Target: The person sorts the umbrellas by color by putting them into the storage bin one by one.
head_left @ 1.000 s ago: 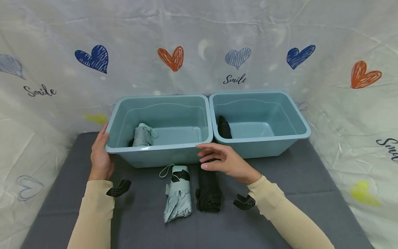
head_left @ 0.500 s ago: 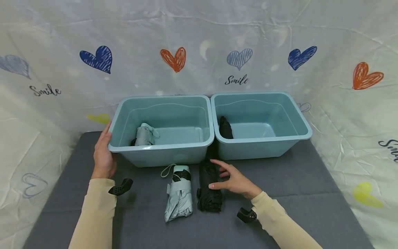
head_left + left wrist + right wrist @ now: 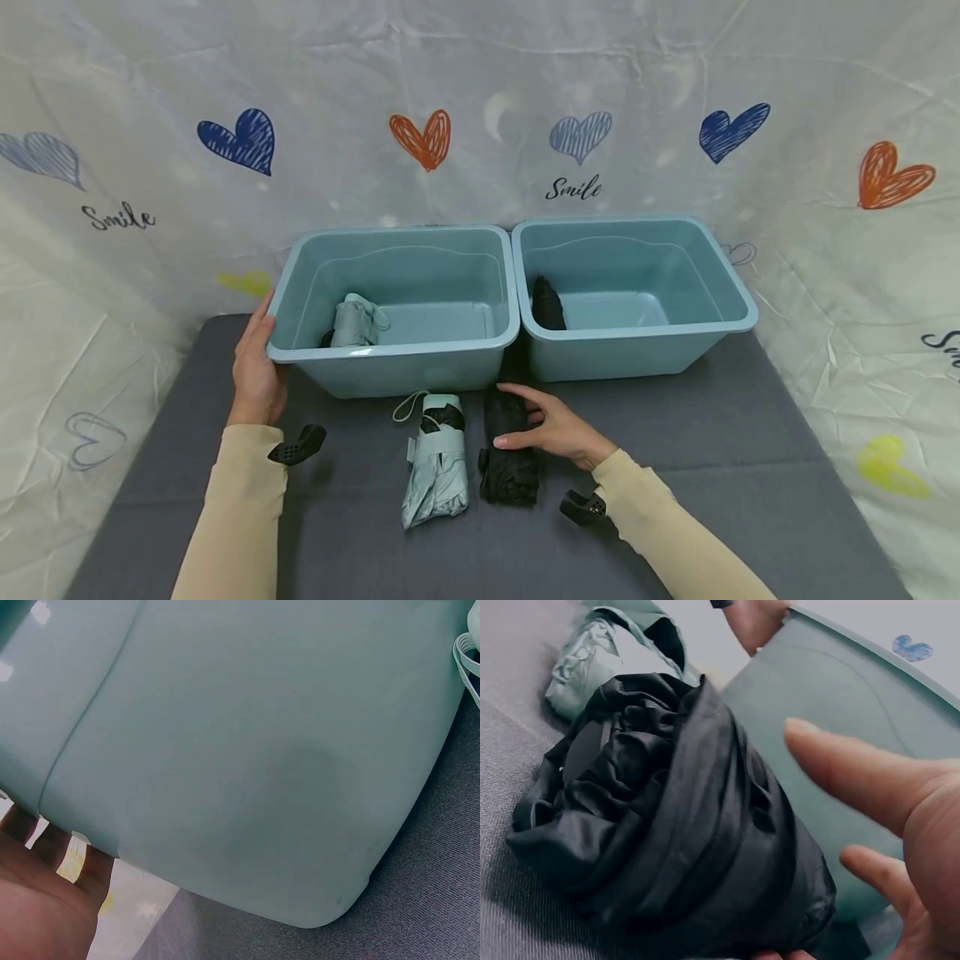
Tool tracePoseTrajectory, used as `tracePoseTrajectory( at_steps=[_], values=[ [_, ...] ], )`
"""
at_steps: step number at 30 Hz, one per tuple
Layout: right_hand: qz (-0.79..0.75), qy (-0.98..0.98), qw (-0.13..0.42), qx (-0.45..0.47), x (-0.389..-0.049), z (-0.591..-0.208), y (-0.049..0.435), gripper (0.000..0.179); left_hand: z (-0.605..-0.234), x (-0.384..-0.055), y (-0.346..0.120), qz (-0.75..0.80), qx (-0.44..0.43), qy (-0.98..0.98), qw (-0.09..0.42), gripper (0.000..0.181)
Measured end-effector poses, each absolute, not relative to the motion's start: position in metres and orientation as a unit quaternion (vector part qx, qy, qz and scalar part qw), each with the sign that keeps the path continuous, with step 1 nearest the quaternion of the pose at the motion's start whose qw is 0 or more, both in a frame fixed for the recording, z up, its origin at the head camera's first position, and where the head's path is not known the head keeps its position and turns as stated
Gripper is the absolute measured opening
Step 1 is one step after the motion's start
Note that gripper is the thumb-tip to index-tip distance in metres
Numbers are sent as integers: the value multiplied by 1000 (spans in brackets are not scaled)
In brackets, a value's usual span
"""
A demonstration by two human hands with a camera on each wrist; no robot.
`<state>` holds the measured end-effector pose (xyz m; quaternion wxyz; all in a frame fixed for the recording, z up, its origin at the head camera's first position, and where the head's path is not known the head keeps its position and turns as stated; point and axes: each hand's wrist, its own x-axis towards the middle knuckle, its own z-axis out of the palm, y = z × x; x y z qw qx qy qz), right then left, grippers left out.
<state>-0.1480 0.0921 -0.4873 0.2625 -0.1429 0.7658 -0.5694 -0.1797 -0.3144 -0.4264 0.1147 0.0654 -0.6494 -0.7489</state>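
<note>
A folded black umbrella (image 3: 512,467) lies on the table in front of the bins. My right hand (image 3: 551,425) reaches over it from the right, thumb and fingers spread. In the right wrist view, the thumb (image 3: 855,772) hovers apart from the black cloth, while fingertips show low beside it. Just left lies a folded pale green umbrella (image 3: 437,475) with a wrist loop. My left hand (image 3: 257,367) rests against the outer left end of the left light blue bin (image 3: 420,367), its fingers fairly straight along the wall.
The left bin holds another pale green umbrella (image 3: 352,325) with something black beside it. Close alongside stands the right light blue bin (image 3: 622,357), with a black folded umbrella (image 3: 548,306) inside. A white curtain (image 3: 480,67) printed with hearts hangs behind.
My right hand has come down from near the left bin's front rim to the black umbrella on the table. My left hand stays at the left bin's end.
</note>
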Motion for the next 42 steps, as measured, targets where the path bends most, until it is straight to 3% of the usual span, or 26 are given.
tracePoseTrajectory(
  at_steps=[24, 32, 42],
  values=[
    [-454, 836, 263, -160, -157, -482, 57, 98, -426, -180, -313, -749, 74, -648, 118, 49],
    [-558, 762, 266, -190, -158, -486, 77, 95, -426, -180, -312, -749, 72, -647, 122, 49],
    [-584, 715, 277, -268, -149, -443, 103, 92, -427, -180, -315, -741, 67, -657, 121, 49]
  ],
)
